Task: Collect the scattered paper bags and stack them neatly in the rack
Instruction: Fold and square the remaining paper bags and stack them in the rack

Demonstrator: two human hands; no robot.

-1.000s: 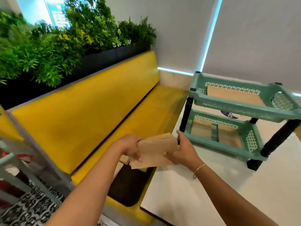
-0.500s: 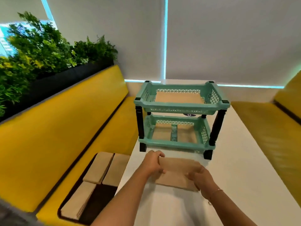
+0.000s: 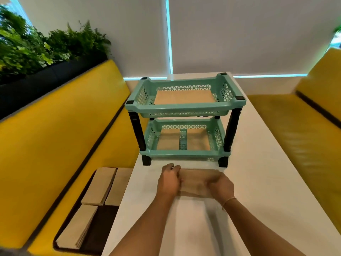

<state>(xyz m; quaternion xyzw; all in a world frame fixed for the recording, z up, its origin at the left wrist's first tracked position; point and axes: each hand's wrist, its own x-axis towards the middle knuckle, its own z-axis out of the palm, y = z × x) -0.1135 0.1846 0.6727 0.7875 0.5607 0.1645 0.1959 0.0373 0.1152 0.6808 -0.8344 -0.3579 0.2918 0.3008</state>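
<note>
Mint-green rack (image 3: 184, 108) with triangle lattice and black legs — tan paper bags (image 3: 195, 182), yellow bench (image 3: 55, 135).

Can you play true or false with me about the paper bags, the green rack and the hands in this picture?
1. Both hands, the left hand and the right hand, hold a stack of brown paper bags on the white table. True.
2. The mint-green two-tier plastic rack stands on the yellow bench. False: it stands on the white table.
3. The rack's top tier is bare. False: brown paper lies flat in it.
4. More brown paper bags lie on a dark tray on the yellow bench. True.
5. The right wrist wears a thin bracelet. True.
</note>
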